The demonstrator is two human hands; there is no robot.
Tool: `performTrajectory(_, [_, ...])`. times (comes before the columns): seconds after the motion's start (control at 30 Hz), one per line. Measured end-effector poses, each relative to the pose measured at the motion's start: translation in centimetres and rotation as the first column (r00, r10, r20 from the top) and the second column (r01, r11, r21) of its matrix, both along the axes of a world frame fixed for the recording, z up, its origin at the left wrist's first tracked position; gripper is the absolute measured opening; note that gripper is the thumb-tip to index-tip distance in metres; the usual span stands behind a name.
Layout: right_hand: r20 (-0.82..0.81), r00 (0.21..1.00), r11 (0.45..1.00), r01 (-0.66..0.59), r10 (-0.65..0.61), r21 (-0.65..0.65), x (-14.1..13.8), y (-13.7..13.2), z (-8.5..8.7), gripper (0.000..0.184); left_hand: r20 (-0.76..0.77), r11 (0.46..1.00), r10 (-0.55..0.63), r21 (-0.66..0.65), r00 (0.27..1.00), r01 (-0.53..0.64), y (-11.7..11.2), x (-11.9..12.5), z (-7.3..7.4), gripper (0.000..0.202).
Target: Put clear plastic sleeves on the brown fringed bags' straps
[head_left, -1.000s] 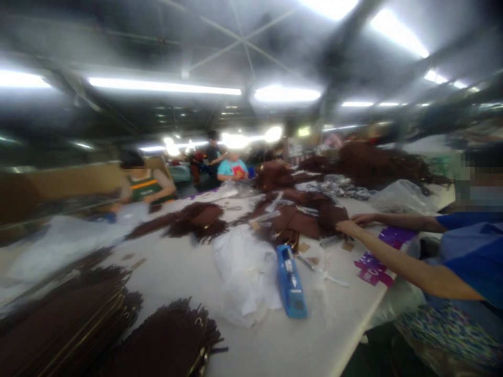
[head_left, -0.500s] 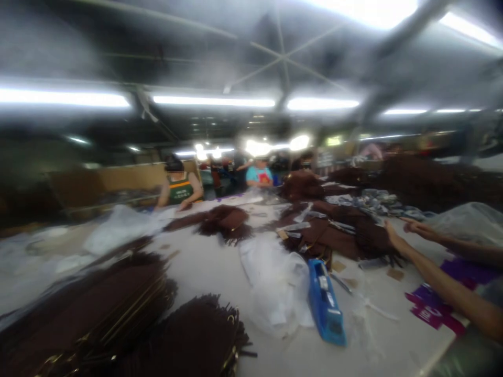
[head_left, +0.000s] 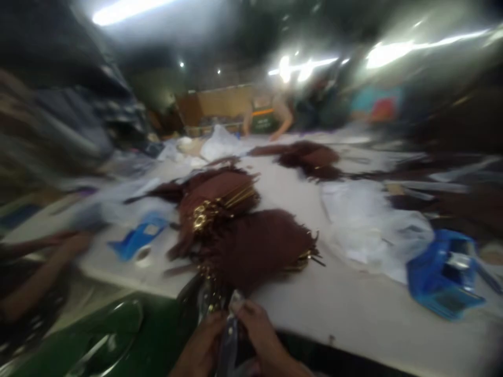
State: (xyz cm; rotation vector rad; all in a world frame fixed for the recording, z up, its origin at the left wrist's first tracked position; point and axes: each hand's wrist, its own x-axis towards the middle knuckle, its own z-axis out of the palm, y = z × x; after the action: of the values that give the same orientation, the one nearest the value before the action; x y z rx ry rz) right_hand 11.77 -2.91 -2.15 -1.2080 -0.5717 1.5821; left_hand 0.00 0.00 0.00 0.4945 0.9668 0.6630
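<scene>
My right grip (head_left: pixel 257 327) pinches the far end of a narrow, shiny, clear-grey plastic strip (head_left: pixel 228 343); my left grip (head_left: pixel 204 337) curls alongside, too blurred to tell if closed. I judge the strip light, limp and slippery, best held near that end. Its long axis points away from me, by the near edge of the white desk (head_left: pixel 353 314), before dark-brown fringed bundles (head_left: pixel 255 251).

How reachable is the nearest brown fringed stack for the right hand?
Probably yes: the stack lies just ahead of the right hand with no obstacle visible, though that hand seems to pinch a blurred pale item.
</scene>
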Motion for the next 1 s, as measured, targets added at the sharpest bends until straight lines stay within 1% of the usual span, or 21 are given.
performTrajectory(0.03, [-0.026, 1.0, 1.0, -0.015, 0.014, -0.018, -0.3, 0.1, -0.6, 0.045, 0.0, 0.999, 0.032, -0.005, 0.999, -0.032, -1.0, -1.1, -0.2, 0.026])
performTrajectory(0.1, [-0.055, 0.998, 0.999, -0.03, 0.028, -0.039, -0.5, 0.1, -1.2, 0.049, 0.01, 0.996, 0.094, -0.003, 0.995, -0.094, -2.0, -1.9, -0.3, 0.026])
performTrajectory(0.2, [-0.049, 0.999, 0.998, -0.025, 0.022, -0.058, 0.0, -0.1, -1.0, 0.048, -0.019, 0.981, 0.191, 0.045, 0.981, -0.19, -2.2, -1.2, 0.1, 0.029])
performTrajectory(0.3, [-0.019, 1.0, 0.999, 0.009, -0.01, -0.049, 0.1, -0.1, -0.9, 0.047, -0.127, 0.967, 0.236, 0.131, 0.963, -0.219, -2.2, -0.7, 0.3, 0.033])
performTrajectory(0.4, [-0.002, 0.999, 0.999, 0.034, -0.034, -0.033, -0.4, 0.1, -1.1, 0.047, -0.286, 0.943, 0.275, 0.268, 0.918, -0.199, -2.5, -0.6, 0.1, 0.035])
performTrajectory(0.5, [0.006, 0.999, 0.998, 0.051, -0.05, -0.023, -0.7, 0.1, -1.3, 0.047, -0.417, 0.896, 0.296, 0.433, 0.859, -0.098, -3.0, -0.6, -0.1, 0.031])
performTrajectory(0.57, [0.035, 0.998, 0.998, 0.056, -0.056, -0.004, -0.6, 0.0, -1.1, 0.045, -0.474, 0.878, 0.286, 0.478, 0.833, -0.029, -3.2, -0.4, -0.1, 0.031])
performTrajectory(0.67, [0.093, 0.994, 0.998, 0.05, -0.054, 0.038, -0.4, -0.2, -0.7, 0.043, -0.561, 0.878, 0.257, 0.475, 0.787, 0.052, -3.1, -0.4, -0.1, 0.033])
performTrajectory(0.73, [0.106, 0.993, 0.997, 0.046, -0.052, 0.058, -0.3, -0.3, -0.4, 0.043, -0.592, 0.89, 0.235, 0.45, 0.771, 0.075, -2.7, -0.4, -0.2, 0.033])
performTrajectory(0.8, [0.099, 0.994, 0.997, 0.046, -0.051, 0.057, -0.2, -0.4, -0.3, 0.044, -0.567, 0.913, 0.204, 0.405, 0.798, 0.054, -2.4, -0.4, -0.2, 0.031])
performTrajectory(0.87, [0.079, 0.996, 0.998, 0.047, -0.05, 0.044, -0.2, -0.4, -0.4, 0.045, -0.498, 0.938, 0.182, 0.345, 0.848, 0.002, -2.2, -0.2, 0.0, 0.029])
performTrajectory(0.93, [0.043, 0.998, 0.998, 0.046, -0.048, 0.032, -0.2, -0.4, -0.6, 0.045, -0.41, 0.956, 0.167, 0.29, 0.897, -0.045, -2.2, 0.2, 0.5, 0.026])
performTrajectory(1.0, [0.008, 0.999, 0.998, 0.047, -0.047, 0.031, -0.1, -0.5, -0.7, 0.043, -0.34, 0.965, 0.157, 0.252, 0.927, -0.071, -2.3, 0.6, 1.1, 0.024])
